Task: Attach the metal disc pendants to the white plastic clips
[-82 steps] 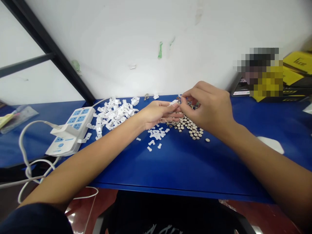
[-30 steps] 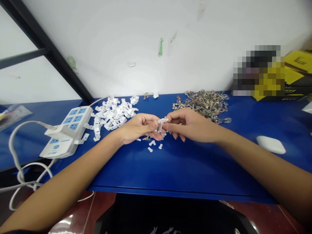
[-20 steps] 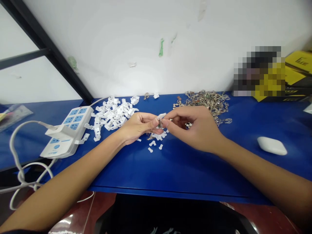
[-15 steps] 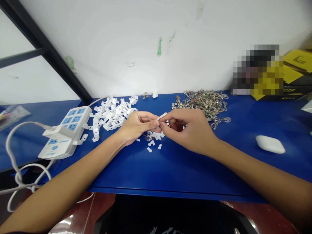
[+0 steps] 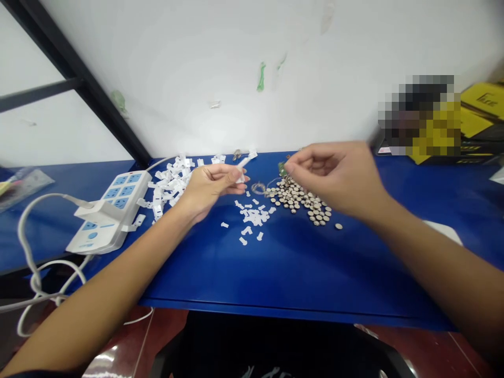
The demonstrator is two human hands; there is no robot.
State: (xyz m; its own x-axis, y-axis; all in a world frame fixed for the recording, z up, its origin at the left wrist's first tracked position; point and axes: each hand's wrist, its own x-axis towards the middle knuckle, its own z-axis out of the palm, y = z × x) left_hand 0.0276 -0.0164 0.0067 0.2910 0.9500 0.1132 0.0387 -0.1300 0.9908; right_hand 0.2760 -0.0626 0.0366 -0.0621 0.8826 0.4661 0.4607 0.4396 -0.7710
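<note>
My left hand [image 5: 214, 186] pinches a small white plastic piece [image 5: 244, 164] between thumb and fingers, one end sticking up to the right. My right hand [image 5: 334, 170] is closed on a small green circuit board [image 5: 282, 169], at its thumb and fingertip. A thin coiled wire [image 5: 259, 188] hangs beside that board, between the hands. Below them lies a scatter of small white tabs [image 5: 255, 215]. Many round coin cells [image 5: 301, 197] are spread under my right hand. Behind my left hand sits a heap of white plastic housings [image 5: 173, 176].
A white power strip [image 5: 114, 205] with a plug and looped cable [image 5: 23, 241] stands at the left. A white case [image 5: 443, 231] is partly behind my right forearm. Black-and-yellow boxes [image 5: 476, 126] stack at the back right. A pale wall [image 5: 220, 63] rises behind the blue table [image 5: 244, 278].
My hands have moved apart. The right went right and up and now holds the green board with its wire; the left shifted slightly left, keeping the white piece. The coin cells came into view.
</note>
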